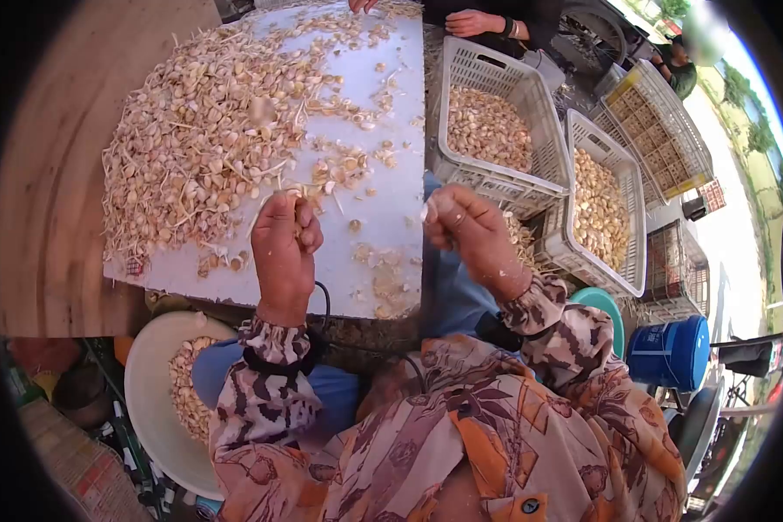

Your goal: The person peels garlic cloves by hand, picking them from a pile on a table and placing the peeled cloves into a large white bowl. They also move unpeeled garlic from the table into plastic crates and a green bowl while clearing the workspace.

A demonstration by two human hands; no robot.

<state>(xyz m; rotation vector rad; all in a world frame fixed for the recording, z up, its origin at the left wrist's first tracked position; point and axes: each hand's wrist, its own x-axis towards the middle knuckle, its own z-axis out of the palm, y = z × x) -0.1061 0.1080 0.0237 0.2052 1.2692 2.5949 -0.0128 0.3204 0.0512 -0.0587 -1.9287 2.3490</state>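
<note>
My left hand [285,248] is closed above the near part of a white board [322,296], its thumb and forefinger pinching a garlic clove [295,194]. To the right, beyond the board's edge, my right hand [477,233] is also closed, a small whitish piece of garlic [425,211] showing at its fingertips. A large heap of garlic cloves [196,130], many with thin dry stems, covers the board's left side. Loose skins and scattered cloves [344,165] lie just past my left hand.
White plastic crates [544,178] of cloves stand at right. A pale basin [143,383] with cloves sits lower left. A blue bucket [670,352] and green basin [607,304] are lower right. Another person's hand [467,23] is at the top; someone sits farther back.
</note>
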